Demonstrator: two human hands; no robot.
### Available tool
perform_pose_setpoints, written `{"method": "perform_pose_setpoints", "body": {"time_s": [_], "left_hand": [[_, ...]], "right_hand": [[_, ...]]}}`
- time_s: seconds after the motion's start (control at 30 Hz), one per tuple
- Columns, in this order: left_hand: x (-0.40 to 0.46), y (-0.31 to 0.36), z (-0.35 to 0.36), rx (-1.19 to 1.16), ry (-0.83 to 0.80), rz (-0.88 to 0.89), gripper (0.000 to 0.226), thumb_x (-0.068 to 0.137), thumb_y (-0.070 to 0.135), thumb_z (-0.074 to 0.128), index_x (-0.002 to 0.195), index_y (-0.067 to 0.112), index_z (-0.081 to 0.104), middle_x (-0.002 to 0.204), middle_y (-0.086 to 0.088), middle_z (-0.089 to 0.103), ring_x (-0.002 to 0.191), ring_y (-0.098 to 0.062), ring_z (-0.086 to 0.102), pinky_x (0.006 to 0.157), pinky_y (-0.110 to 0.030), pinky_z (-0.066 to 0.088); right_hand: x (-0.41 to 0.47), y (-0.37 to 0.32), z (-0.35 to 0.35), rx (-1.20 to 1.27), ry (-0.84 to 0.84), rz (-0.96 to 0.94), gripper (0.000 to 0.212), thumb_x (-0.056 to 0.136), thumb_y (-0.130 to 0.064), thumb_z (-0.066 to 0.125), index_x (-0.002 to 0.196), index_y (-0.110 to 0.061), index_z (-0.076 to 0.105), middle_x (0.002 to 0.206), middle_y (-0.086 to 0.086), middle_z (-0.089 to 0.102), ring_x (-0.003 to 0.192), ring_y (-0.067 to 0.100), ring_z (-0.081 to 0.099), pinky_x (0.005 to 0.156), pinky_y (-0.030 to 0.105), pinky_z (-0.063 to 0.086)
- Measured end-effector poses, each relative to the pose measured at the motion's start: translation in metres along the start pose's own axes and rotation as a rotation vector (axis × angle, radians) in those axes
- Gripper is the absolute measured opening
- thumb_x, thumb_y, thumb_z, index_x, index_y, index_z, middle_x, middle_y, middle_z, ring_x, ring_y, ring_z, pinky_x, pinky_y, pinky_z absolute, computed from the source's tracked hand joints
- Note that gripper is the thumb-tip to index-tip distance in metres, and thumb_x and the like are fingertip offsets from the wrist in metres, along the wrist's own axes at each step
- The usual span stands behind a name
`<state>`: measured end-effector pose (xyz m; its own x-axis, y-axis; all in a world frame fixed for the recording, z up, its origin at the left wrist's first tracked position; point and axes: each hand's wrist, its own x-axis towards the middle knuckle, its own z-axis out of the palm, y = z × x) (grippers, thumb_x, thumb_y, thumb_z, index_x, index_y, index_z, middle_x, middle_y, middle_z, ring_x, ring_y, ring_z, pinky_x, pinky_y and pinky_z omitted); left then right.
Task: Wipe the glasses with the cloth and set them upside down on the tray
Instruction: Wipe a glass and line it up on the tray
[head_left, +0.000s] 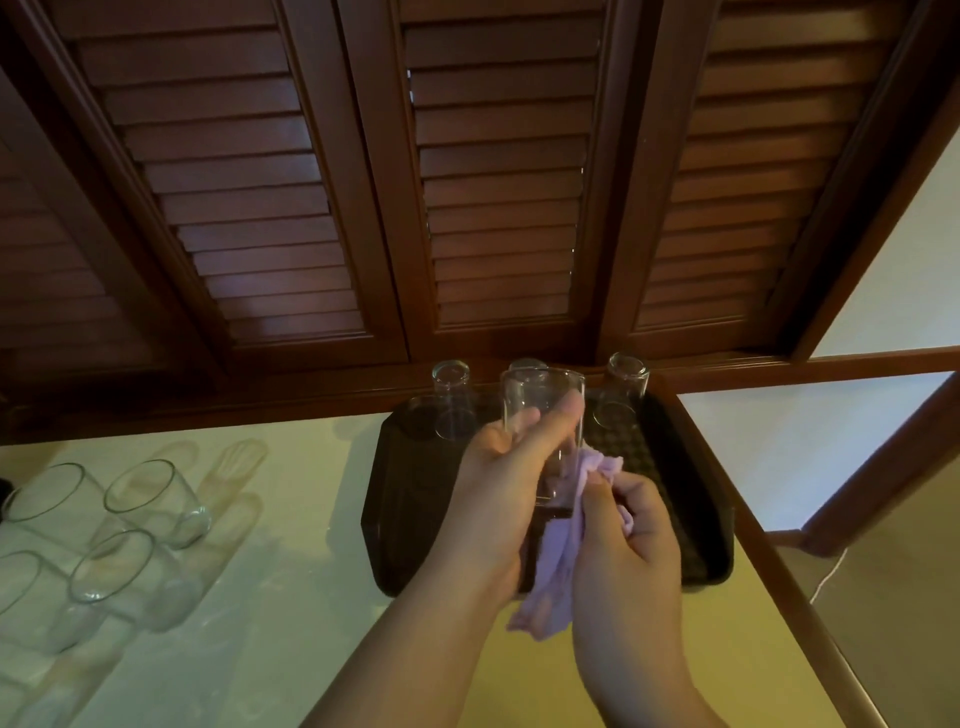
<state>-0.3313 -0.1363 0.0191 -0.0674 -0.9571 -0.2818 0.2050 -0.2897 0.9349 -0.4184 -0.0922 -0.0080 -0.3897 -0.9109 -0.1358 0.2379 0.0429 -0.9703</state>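
- Nearest us, our right hand (631, 525) bunches the soft, limp cloth (553, 566) in curled fingers.
- Our left hand (498, 467) has its fingers clamped round the glass (543, 410), held above the tray (691, 499); we judge it light, slick and fragile, best gripped mid-wall.
- At nine o'clock, unwiped glasses (135, 525) stand on the pale desk (291, 519).
- At twelve o'clock, inverted glasses (626, 389) stand below louvred shutters (493, 182).

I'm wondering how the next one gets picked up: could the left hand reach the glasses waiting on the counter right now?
Probably not straight away. The left hand grips the glass being wiped over the tray. The waiting glasses stand to its left with open counter between, so nothing blocks it once that glass is set down.
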Motion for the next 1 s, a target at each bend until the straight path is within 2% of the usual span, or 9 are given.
{"method": "perform_pose_setpoints", "body": {"time_s": [0.07, 0.17, 0.3, 0.47, 0.53, 0.6, 0.7, 0.8, 1.0], "left_hand": [[0.006, -0.003, -0.001, 0.015, 0.027, -0.042, 0.059, 0.090, 0.041, 0.086, 0.137, 0.012, 0.064, 0.098, -0.003, 0.085, 0.093, -0.014, 0.084, 0.081, -0.030, 0.062], [0.015, -0.006, -0.003, 0.076, 0.043, -0.055, 0.075, 0.074, 0.049, 0.093, 0.136, 0.021, 0.062, 0.113, -0.007, 0.082, 0.104, -0.021, 0.082, 0.101, -0.048, 0.061], [0.030, -0.003, -0.012, 0.183, 0.051, -0.061, 0.051, 0.088, 0.037, 0.090, 0.129, 0.030, 0.060, 0.115, -0.002, 0.080, 0.104, -0.021, 0.079, 0.093, -0.045, 0.066], [0.048, 0.002, -0.021, 0.496, -0.040, -0.050, 0.046, 0.086, 0.043, 0.091, 0.123, 0.034, 0.066, 0.127, 0.001, 0.068, 0.109, -0.023, 0.073, 0.090, -0.041, 0.068], [0.055, 0.003, -0.019, 0.747, -0.080, -0.004, 0.051, 0.082, 0.052, 0.091, 0.125, 0.037, 0.067, 0.127, 0.009, 0.065, 0.112, -0.019, 0.070, 0.096, -0.043, 0.065], [0.064, 0.001, -0.015, 1.019, -0.118, 0.085, 0.063, 0.078, 0.061, 0.091, 0.131, 0.036, 0.068, 0.129, 0.009, 0.067, 0.117, -0.014, 0.066, 0.099, -0.040, 0.060], [0.073, 0.000, -0.003, 1.315, -0.148, 0.216, 0.072, 0.082, 0.058, 0.090, 0.141, 0.027, 0.061, 0.136, 0.004, 0.060, 0.119, -0.013, 0.054, 0.092, -0.033, 0.049], [0.082, 0.000, 0.011, 1.433, -0.161, 0.278, 0.079, 0.082, 0.049, 0.094, 0.143, 0.020, 0.054, 0.137, 0.000, 0.063, 0.120, -0.024, 0.063, 0.093, -0.037, 0.056], [0.108, -0.006, 0.036, 1.609, -0.264, 0.372, 0.074, 0.082, 0.047, 0.095, 0.141, 0.022, 0.056, 0.139, -0.004, 0.059, 0.130, -0.029, 0.058, 0.102, -0.048, 0.059]], "right_hand": [[0.005, 0.000, -0.008, -0.056, -0.036, 0.007, 0.022, 0.106, -0.038, 0.055, 0.093, -0.036, 0.073, 0.084, -0.008, 0.074, 0.076, 0.011, 0.074, 0.061, 0.032, 0.058], [0.015, 0.002, -0.022, -0.166, -0.108, 0.013, 0.020, 0.105, -0.038, 0.059, 0.094, -0.035, 0.075, 0.082, -0.015, 0.073, 0.079, 0.011, 0.072, 0.056, 0.019, 0.055], [0.039, 0.013, -0.050, -0.403, -0.181, -0.029, 0.013, 0.103, -0.042, 0.062, 0.099, -0.040, 0.074, 0.084, -0.020, 0.072, 0.083, 0.009, 0.072, 0.073, 0.027, 0.057], [0.074, 0.053, -0.101, -0.970, -0.127, -0.483, 0.014, 0.105, -0.034, 0.060, 0.114, -0.031, 0.070, 0.102, -0.017, 0.070, 0.092, 0.003, 0.069, 0.074, 0.014, 0.047], [0.091, 0.081, -0.121, -1.166, -0.175, -0.563, 0.028, 0.100, -0.027, 0.071, 0.126, -0.017, 0.074, 0.123, -0.001, 0.074, 0.112, 0.021, 0.073, 0.096, 0.024, 0.053], [0.106, 0.112, -0.137, -1.164, -0.240, -0.690, 0.040, 0.084, -0.022, 0.089, 0.119, -0.005, 0.078, 0.125, 0.011, 0.076, 0.122, 0.035, 0.070, 0.119, 0.040, 0.042], [0.104, 0.116, -0.137, -1.161, -0.199, -0.746, 0.035, 0.101, -0.035, 0.061, 0.116, -0.009, 0.080, 0.124, 0.007, 0.077, 0.124, 0.031, 0.071, 0.114, 0.051, 0.046], [0.099, 0.113, -0.132, -1.123, -0.169, -0.770, 0.043, 0.105, -0.038, 0.047, 0.114, -0.012, 0.081, 0.124, 0.004, 0.077, 0.121, 0.026, 0.071, 0.104, 0.057, 0.056], [0.105, 0.121, -0.137, -1.105, -0.137, -0.748, 0.056, 0.112, -0.049, 0.032, 0.115, -0.020, 0.080, 0.127, -0.002, 0.076, 0.122, 0.021, 0.070, 0.106, 0.044, 0.057]]}}
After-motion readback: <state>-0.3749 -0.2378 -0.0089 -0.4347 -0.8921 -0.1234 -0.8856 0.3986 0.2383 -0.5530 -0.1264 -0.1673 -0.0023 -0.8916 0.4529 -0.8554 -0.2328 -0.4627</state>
